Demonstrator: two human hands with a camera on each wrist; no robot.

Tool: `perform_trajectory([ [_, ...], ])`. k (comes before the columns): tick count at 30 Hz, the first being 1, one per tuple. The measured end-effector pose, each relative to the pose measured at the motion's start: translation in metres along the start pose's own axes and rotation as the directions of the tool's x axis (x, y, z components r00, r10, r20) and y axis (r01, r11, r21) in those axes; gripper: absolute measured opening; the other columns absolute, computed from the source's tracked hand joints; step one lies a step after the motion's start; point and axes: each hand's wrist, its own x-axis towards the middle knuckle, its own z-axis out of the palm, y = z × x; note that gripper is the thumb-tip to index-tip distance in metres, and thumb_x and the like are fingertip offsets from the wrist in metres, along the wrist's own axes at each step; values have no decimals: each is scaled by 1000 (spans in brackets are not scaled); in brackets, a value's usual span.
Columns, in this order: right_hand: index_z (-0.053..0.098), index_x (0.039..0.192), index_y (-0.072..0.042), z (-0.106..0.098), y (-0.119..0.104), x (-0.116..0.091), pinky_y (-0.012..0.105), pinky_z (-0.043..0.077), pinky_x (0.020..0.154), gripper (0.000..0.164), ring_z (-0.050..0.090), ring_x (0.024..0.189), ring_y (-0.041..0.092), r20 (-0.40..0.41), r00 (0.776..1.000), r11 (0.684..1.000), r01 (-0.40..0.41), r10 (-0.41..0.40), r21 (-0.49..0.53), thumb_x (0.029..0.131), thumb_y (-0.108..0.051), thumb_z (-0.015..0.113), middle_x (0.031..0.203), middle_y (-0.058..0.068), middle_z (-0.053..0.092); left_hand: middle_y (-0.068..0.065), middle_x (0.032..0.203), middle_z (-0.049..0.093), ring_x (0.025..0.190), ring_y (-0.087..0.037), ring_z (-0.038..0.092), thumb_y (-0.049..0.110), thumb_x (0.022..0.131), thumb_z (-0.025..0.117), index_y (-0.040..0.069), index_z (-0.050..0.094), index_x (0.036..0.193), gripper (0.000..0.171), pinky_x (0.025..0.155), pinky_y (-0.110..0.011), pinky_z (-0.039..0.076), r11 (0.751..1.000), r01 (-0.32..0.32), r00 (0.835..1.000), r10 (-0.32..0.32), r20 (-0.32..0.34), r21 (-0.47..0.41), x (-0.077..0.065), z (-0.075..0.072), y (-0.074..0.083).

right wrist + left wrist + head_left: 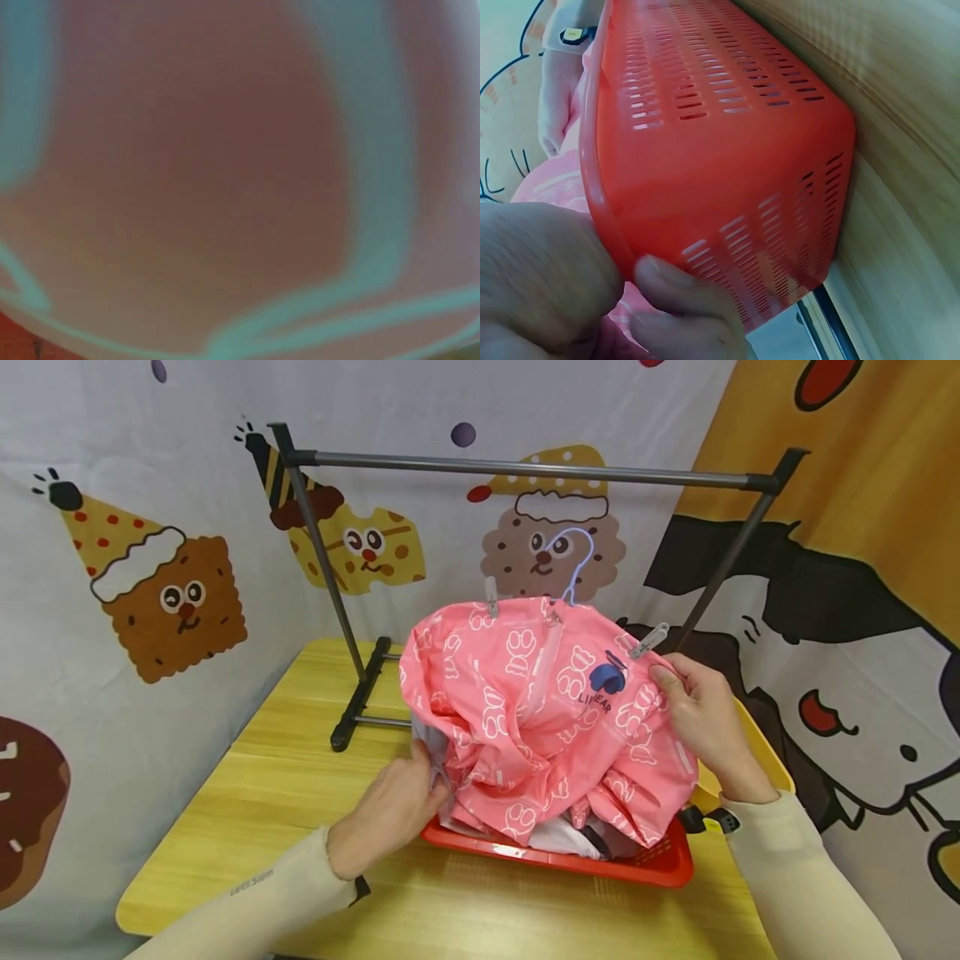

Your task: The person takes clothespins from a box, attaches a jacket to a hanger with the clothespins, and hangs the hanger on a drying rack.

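Basket (570, 862) half-invisible beneath pink garment (517, 693)

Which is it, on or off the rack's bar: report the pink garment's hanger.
Off. The hanger's hook stands below the bar with a visible gap, and the pink garment bunches over the red basket.

Basket (555, 861) on table (247, 802), before rack (525, 467). Garment (517, 693) heaped on basket, hanger hook (592, 547) out top between two clips (491, 597). Left hand (393, 806) at garment's left edge, right hand (701, 714) upper right. Bin (763, 752) behind right wrist, I think; mostly hidden.
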Motion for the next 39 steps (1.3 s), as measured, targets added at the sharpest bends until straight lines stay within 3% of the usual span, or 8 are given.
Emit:
perform_trajectory([
  [10,74,144,-8,4,-9,1,26,68,66,39,78,72,13,-4,1000,1000,14,-14,8,124,-37,58,98,5,74,6,76,66,55,-9,53,15,117,67,-1,52,132,27,45,-27,42,994,41,999,-38,35,-102,-4,-1,-5],
  [21,75,141,-8,12,-14,4,26,68,67,36,79,72,14,-2,998,998,56,-56,40,124,-35,60,97,3,74,-3,73,58,54,-14,53,8,108,67,-10,43,151,52,45,-29,41,993,101,995,-103,-18,-67,-11,-7,-14],
  [28,76,141,-8,17,-17,5,26,68,68,35,80,72,14,0,998,995,68,-68,68,123,-34,60,98,-1,75,-4,73,52,57,-18,52,6,106,66,-12,44,146,48,49,-31,42,993,118,992,-119,-33,-21,-13,-14,-25],
  [39,76,139,-5,21,-18,7,26,68,67,38,80,71,14,-19,997,991,73,-71,112,124,-35,59,95,-4,75,-7,70,52,58,-22,52,11,109,60,-13,38,161,61,53,-35,43,986,169,985,-169,-44,-6,-17,-28,-40],
])
